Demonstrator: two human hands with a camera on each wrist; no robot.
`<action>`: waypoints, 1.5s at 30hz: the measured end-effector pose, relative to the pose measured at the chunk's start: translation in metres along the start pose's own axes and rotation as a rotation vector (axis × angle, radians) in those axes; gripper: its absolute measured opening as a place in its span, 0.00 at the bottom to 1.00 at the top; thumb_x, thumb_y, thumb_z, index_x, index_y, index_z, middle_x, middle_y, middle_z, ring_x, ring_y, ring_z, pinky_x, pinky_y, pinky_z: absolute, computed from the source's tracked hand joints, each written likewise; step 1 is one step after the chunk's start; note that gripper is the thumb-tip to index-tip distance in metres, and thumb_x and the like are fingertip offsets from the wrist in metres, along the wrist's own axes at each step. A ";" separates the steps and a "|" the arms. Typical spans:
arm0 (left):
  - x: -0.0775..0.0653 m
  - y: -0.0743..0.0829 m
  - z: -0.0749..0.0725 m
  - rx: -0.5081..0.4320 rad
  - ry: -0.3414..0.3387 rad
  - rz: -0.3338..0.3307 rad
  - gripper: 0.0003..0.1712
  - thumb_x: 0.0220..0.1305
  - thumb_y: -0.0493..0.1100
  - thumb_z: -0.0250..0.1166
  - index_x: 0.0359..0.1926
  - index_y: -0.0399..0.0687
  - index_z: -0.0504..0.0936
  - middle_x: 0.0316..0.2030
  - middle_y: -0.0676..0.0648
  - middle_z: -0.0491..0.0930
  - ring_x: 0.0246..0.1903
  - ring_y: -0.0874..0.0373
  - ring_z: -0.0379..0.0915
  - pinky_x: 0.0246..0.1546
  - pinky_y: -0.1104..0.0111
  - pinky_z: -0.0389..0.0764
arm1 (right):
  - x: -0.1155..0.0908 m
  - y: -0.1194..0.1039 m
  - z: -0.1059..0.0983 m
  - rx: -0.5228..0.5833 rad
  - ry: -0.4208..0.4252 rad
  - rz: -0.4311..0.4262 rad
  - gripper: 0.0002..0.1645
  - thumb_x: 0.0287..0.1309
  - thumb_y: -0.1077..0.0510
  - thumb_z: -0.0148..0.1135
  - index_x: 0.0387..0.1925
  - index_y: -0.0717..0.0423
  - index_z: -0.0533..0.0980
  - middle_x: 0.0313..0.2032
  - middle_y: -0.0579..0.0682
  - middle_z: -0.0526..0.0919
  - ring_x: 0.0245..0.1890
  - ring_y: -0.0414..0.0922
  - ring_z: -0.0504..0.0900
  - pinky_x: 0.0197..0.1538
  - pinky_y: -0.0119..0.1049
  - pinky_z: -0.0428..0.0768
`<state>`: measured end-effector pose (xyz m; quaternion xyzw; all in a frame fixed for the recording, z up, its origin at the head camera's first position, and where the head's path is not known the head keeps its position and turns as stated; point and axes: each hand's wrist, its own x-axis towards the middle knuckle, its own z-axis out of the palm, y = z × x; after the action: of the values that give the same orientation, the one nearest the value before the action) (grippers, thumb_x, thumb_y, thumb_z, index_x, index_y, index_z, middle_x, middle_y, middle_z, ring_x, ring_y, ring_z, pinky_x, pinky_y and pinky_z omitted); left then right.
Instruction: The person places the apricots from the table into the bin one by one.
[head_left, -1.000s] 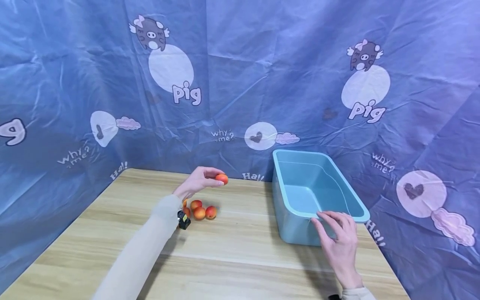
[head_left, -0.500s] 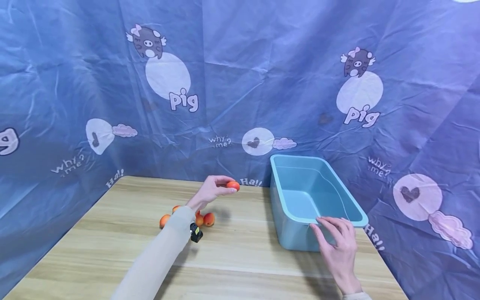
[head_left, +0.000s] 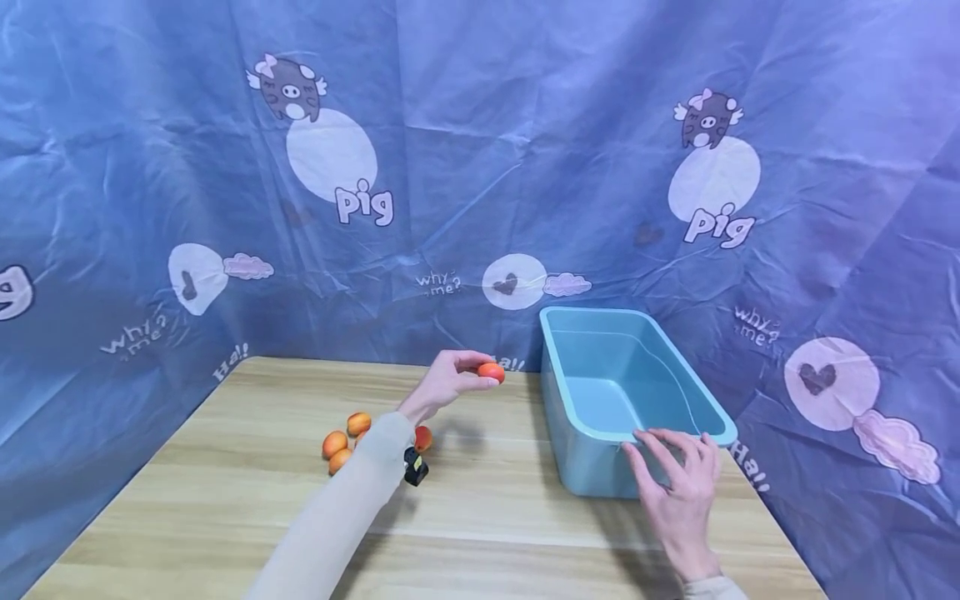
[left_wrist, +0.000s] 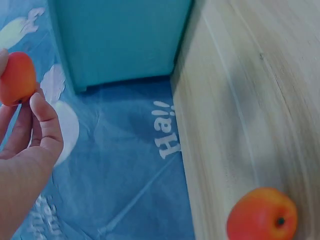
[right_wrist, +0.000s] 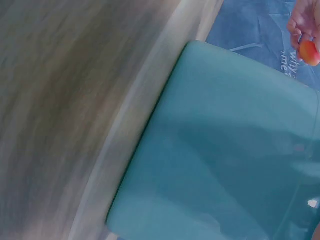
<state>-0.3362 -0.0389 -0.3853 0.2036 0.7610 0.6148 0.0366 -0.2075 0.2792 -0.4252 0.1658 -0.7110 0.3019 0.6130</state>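
Observation:
My left hand [head_left: 448,383] pinches an orange-red apricot [head_left: 491,372] between thumb and fingertips, held above the table to the left of a blue plastic tub [head_left: 558,400]. In the left wrist view that same apricot [left_wrist: 19,77] shows whole near the fingertips. My right hand [head_left: 681,492] grips the tub's near rim, thumb on the outer side and fingers over the top. Behind and under the left forearm lie several more apricots [head_left: 334,444], partly hidden by the sleeve. The tub's visible floor shows bare blue plastic.
The wooden table [head_left: 480,517] carries the fruit and the tub. A blue cloth [head_left: 450,167] printed with pigs hangs around the back and sides. The tub stands toward the table's right edge. A small black device [head_left: 415,467] sits on the left wrist.
My left hand has moved right toward the tub with its apricot, uncovering more of the fruit on the table. The right hand stays at the rim.

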 end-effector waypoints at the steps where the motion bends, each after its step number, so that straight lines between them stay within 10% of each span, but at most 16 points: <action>1: 0.001 0.002 0.002 0.004 0.000 0.002 0.23 0.52 0.43 0.76 0.51 0.47 0.85 0.43 0.49 0.86 0.43 0.58 0.78 0.45 0.69 0.77 | -0.001 0.001 0.001 -0.014 0.000 0.001 0.29 0.58 0.38 0.65 0.29 0.61 0.85 0.32 0.62 0.82 0.38 0.59 0.72 0.68 0.57 0.56; 19: 0.015 0.040 0.039 -0.020 -0.046 0.136 0.24 0.53 0.43 0.76 0.52 0.45 0.84 0.43 0.49 0.86 0.43 0.59 0.78 0.43 0.70 0.77 | -0.005 0.016 0.001 -0.105 -0.016 -0.064 0.28 0.61 0.36 0.61 0.33 0.58 0.84 0.35 0.63 0.80 0.41 0.61 0.72 0.64 0.71 0.52; 35: 0.023 0.049 0.068 -0.031 -0.073 0.198 0.23 0.53 0.42 0.76 0.51 0.44 0.84 0.40 0.49 0.86 0.41 0.62 0.79 0.47 0.62 0.78 | -0.004 0.021 -0.010 -0.151 -0.109 -0.056 0.29 0.61 0.35 0.60 0.33 0.58 0.82 0.38 0.62 0.79 0.38 0.63 0.70 0.65 0.70 0.51; 45: 0.027 0.047 0.094 -0.041 -0.072 0.192 0.21 0.52 0.41 0.76 0.49 0.46 0.86 0.39 0.49 0.86 0.38 0.65 0.78 0.38 0.74 0.76 | -0.006 0.019 -0.015 -0.131 -0.127 -0.005 0.30 0.60 0.34 0.61 0.34 0.59 0.83 0.37 0.63 0.79 0.38 0.63 0.68 0.67 0.69 0.50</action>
<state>-0.3193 0.0647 -0.3585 0.2967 0.7236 0.6231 0.0090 -0.2064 0.3017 -0.4342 0.1458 -0.7665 0.2421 0.5768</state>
